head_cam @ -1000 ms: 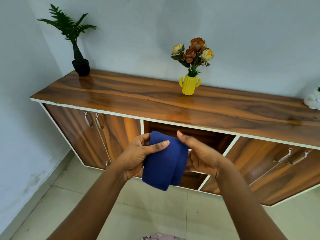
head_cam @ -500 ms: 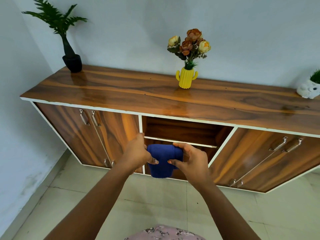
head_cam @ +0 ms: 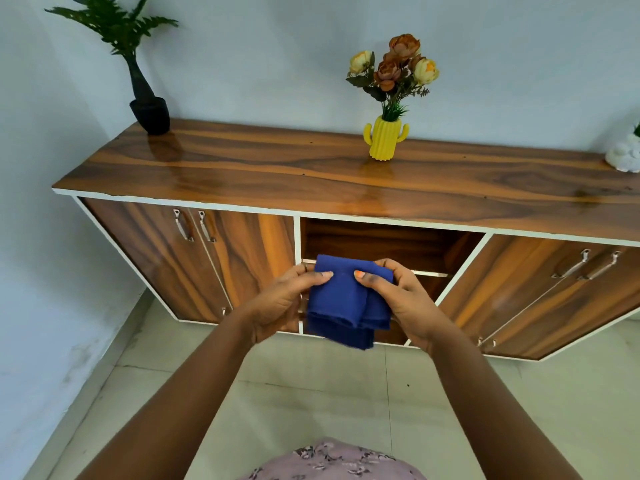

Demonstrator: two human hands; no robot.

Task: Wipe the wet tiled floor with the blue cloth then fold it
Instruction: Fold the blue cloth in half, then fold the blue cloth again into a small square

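- A wooden sideboard is stretching along the wall, its middle compartment standing open.
- A black-potted fern is sitting at 10 o'clock on its top.
- A yellow cactus vase is holding flowers at 12 o'clock.
- A white ornament is peeking in at 2 o'clock.

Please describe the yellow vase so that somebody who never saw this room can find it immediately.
Look at the long wooden sideboard against the pale wall. Near the middle of its top, above the open shelf, stands the yellow vase. It alone is yellow, ribbed and cactus-shaped with two small arms, and it holds orange and cream flowers; the black pot at the left end holds only green leaves.
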